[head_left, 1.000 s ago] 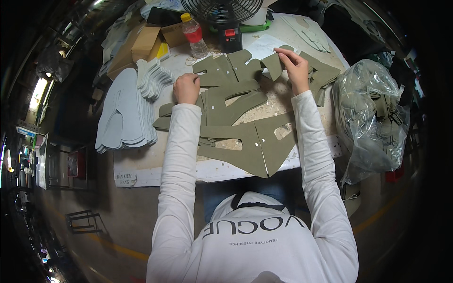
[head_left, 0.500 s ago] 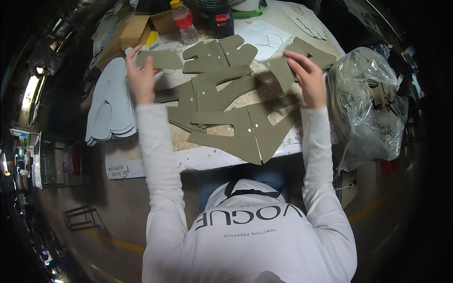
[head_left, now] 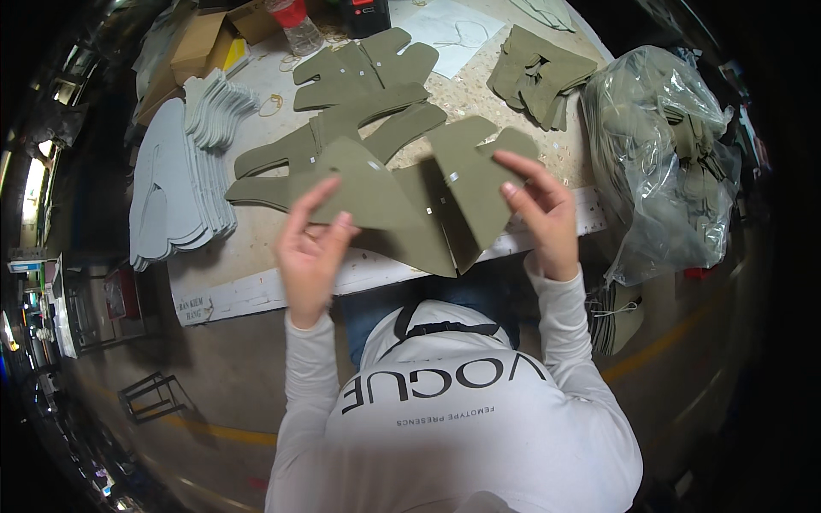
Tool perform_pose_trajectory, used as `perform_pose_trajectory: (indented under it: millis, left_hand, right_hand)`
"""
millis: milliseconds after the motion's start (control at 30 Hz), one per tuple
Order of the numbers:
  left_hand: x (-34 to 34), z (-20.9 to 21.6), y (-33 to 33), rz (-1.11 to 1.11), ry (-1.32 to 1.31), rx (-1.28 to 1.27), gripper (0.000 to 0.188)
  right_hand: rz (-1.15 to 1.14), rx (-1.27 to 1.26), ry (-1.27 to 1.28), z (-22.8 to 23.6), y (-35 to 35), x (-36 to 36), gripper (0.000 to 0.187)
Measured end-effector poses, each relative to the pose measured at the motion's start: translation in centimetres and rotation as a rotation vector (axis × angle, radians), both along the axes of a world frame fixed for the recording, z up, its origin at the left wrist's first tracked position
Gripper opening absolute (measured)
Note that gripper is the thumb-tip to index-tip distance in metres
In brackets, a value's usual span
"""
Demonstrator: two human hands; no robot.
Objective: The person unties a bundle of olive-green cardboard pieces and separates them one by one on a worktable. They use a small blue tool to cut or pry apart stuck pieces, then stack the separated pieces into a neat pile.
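My left hand [head_left: 310, 248] pinches the edge of an olive cut-out piece [head_left: 355, 190] between thumb and fingers. In my right hand [head_left: 545, 214] is another olive cut-out piece [head_left: 481, 175], gripped at its right side. Both are curved, flat, thin sheets with a small white tag, tilted above the near edge of the table. Directly beneath them lies a pair of similar olive pieces [head_left: 421, 239] with white tags, partly hidden. Farther back, more olive pieces lie in overlapping stacks [head_left: 338, 128], and a winged pair [head_left: 366, 68] is beyond them.
Grey cut-out stacks [head_left: 171, 192] stand at the table's left. A pile of olive pieces [head_left: 540, 73] lies far right, beside a clear plastic bag [head_left: 658, 162] of pieces. At the back are a cardboard box [head_left: 201, 56], a bottle [head_left: 295, 26] and white paper [head_left: 451, 34].
Both hands have come nearer to me and closer together, bringing the olive pieces over the near pair. The table appears shifted up and left in view. The grey stack at left is now uncovered.
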State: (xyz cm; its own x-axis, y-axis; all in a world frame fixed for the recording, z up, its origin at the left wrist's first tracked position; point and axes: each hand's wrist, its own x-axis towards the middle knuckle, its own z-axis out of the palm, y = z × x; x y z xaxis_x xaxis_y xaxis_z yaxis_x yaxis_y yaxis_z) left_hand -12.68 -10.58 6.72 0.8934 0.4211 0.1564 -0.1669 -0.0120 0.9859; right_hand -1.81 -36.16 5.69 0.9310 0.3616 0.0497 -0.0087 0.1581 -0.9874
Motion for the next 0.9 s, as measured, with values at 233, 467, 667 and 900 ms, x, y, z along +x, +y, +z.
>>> perform_pose_trajectory:
  millis: [233, 467, 667, 900]
  left_hand:
    - [-0.3, -4.9, -2.8, -0.083, 0.235, 0.089, 0.034]
    - [-0.7, -5.2, -3.0, -0.249, 0.315, -0.129, 0.040]
    - [-0.5, -4.6, -3.1, -0.226, 0.377, -0.005, 0.038]
    - [-0.4, -4.1, -3.4, -0.236, 0.355, 0.115, 0.038]
  right_hand:
    - [-0.040, -0.337, -0.164, -4.1, 0.5, -1.7, 0.039]
    - [-0.093, -0.291, -0.085, -4.1, -0.6, -2.3, 0.042]
    - [-0.058, -0.262, -0.033, -4.1, -1.0, -3.6, 0.042]
    - [-0.091, -0.376, -0.159, -3.7, -0.7, -4.2, 0.043]
